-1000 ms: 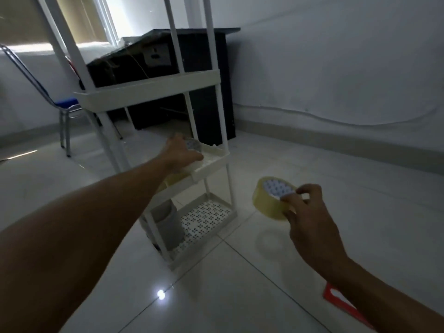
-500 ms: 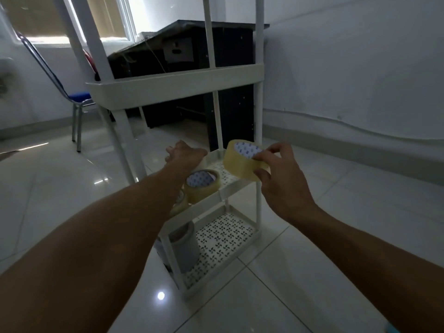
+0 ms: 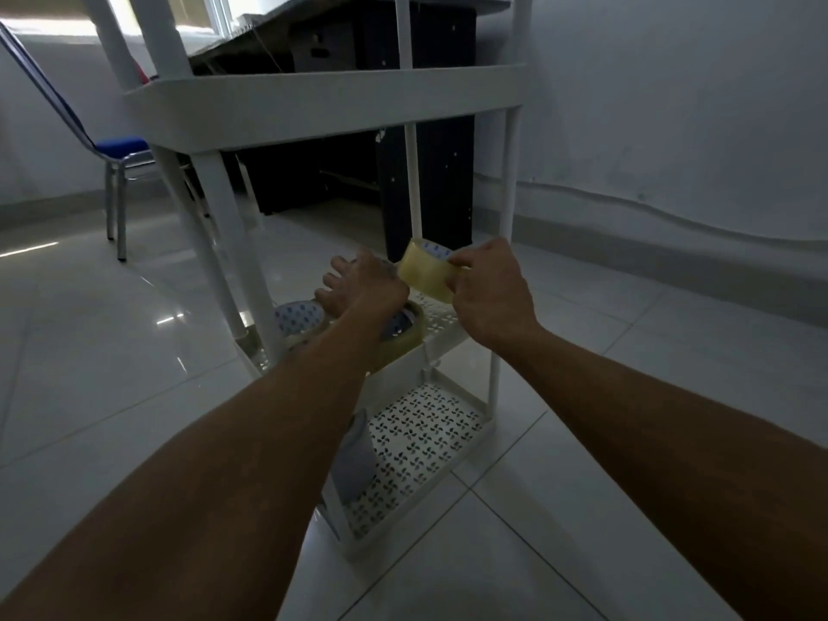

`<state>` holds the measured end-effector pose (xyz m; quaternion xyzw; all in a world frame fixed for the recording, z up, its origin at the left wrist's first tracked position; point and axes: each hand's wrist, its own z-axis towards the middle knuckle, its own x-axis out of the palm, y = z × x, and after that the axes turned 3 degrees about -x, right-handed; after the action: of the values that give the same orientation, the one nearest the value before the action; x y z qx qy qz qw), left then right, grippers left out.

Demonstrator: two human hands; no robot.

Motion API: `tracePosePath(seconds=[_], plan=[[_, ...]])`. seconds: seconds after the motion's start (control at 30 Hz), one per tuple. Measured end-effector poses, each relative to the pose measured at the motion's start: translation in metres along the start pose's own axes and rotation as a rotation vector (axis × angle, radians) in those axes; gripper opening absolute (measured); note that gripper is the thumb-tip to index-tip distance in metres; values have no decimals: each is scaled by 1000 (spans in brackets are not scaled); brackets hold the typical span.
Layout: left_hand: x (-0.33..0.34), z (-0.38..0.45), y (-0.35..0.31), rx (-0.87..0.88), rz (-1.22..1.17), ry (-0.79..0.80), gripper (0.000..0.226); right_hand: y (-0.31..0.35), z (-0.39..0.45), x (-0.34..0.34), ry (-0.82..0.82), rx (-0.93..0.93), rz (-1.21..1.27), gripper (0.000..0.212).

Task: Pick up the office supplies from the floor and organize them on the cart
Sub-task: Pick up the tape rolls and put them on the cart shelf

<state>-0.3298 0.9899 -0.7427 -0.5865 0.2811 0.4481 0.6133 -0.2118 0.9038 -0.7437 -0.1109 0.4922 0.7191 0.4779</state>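
Note:
A white tiered cart (image 3: pixel 322 100) stands on the tiled floor in front of me. My right hand (image 3: pixel 490 293) pinches a yellowish roll of tape (image 3: pixel 425 273) and holds it tilted above the right part of the cart's middle shelf (image 3: pixel 441 327). My left hand (image 3: pixel 358 286) hovers over that shelf with its fingers spread and nothing in it. Under it lie two more tape rolls, one at the left (image 3: pixel 298 318) and one (image 3: pixel 403 338) partly hidden by my wrist.
A grey cup (image 3: pixel 354 459) stands on the perforated bottom shelf (image 3: pixel 425 432). Behind the cart is a black desk (image 3: pixel 358 29) against the wall. A blue-seated metal chair (image 3: pixel 121 147) stands at the left. White floor tiles surround the cart.
My right hand has carried the tape roll from over the floor up to the cart's middle shelf. My left hand has let go of a roll there and spread its fingers. The view has moved closer.

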Motion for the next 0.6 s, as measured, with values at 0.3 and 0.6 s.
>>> tracePosePath(seconds=[0.3, 0.6], plan=[[-3, -9, 1, 0, 72, 114, 56, -34, 1, 14, 217, -244, -346, 42], [-3, -63, -12, 372, 69, -40, 45, -68, -83, -24, 223, -309, 45, 55]])
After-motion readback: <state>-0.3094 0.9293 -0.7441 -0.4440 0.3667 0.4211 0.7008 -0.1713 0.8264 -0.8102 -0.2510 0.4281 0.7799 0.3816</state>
